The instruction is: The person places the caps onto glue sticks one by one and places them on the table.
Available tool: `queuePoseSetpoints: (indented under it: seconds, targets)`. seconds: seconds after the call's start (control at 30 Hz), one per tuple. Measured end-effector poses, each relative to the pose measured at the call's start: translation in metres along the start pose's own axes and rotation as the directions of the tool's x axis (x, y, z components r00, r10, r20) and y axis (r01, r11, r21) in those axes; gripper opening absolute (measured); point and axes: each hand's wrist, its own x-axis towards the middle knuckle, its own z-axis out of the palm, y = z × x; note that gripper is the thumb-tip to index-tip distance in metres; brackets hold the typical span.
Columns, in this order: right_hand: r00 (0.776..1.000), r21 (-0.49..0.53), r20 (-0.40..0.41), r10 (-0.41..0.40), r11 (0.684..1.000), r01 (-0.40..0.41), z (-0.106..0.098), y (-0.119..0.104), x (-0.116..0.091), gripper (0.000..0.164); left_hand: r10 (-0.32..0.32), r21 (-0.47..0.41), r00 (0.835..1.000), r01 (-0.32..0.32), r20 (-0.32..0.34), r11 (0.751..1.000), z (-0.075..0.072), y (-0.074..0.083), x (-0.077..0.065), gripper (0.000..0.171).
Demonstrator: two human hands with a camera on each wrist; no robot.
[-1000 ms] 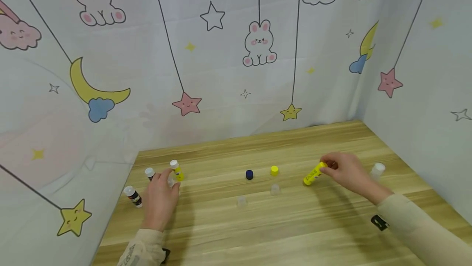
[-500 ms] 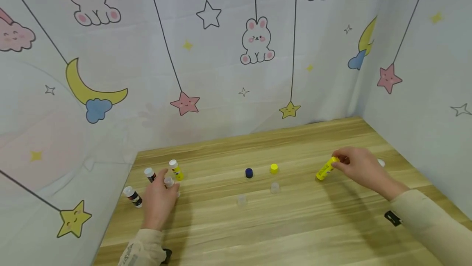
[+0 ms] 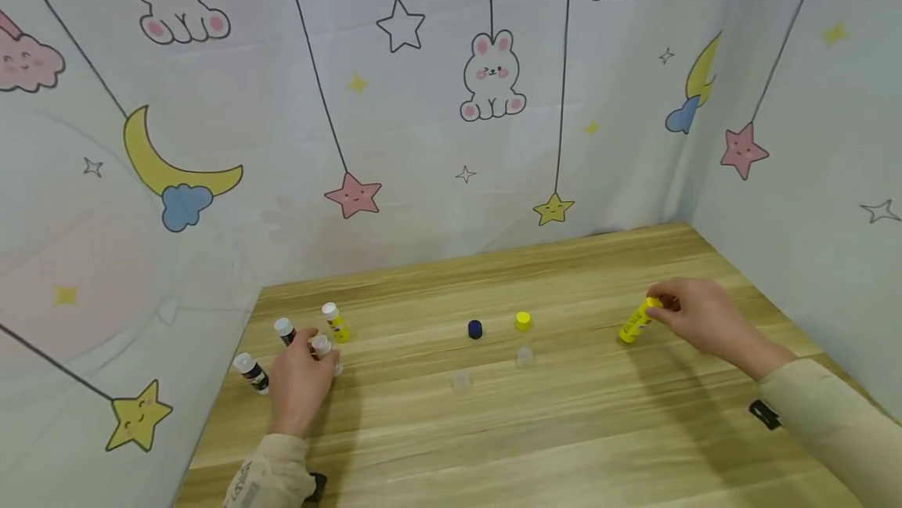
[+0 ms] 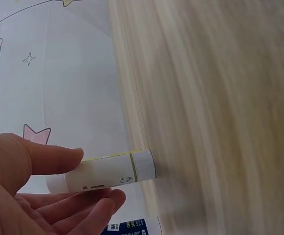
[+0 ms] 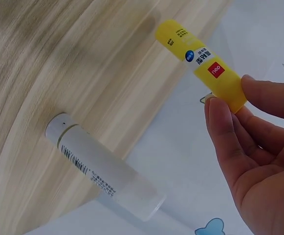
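Soft diffuse light, faint blurry shadows

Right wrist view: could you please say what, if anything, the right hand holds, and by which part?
The right hand pinches a yellow deli glue stick at the end nearest its red logo, uppermost in the head view.

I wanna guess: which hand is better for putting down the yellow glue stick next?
Probably the right hand: it holds the yellow glue stick, while the left hand holds a white glue stick.
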Motion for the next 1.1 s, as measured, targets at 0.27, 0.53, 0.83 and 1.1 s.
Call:
queuePoseSetpoints:
  seconds: [0.27, 0.53, 0.83, 1.1]
  targets:
    - [1.0, -0.052, 0.025, 0.005, 0.999, -0.004, -0.004, 0.005, 0.0, 0.027, 0.008, 0.012, 1.0, -0.008, 0.0, 1.0, -0.001, -0.003, 0.0, 0.029]
    - [0.999, -0.084, 0.045, -0.002, 0.996, 0.006, -0.004, 0.011, 0.0, 0.023, 0.022, 0.018, 1.0, -0.022, 0.017, 1.0, -0.001, -0.004, -0.001, 0.023]
    - [0.996, -0.089, 0.08, 0.026, 0.996, -0.019, -0.007, 0.015, -0.003, 0.024, 0.027, 0.011, 1.0, -0.027, -0.009, 1.0, -0.001, 0.001, -0.002, 0.023]
    - [0.994, -0.118, 0.097, 0.049, 0.992, -0.038, -0.01, 0.022, -0.006, 0.023, 0.036, 0.024, 0.999, -0.035, -0.025, 0.999, -0.003, 0.009, -0.005, 0.026]
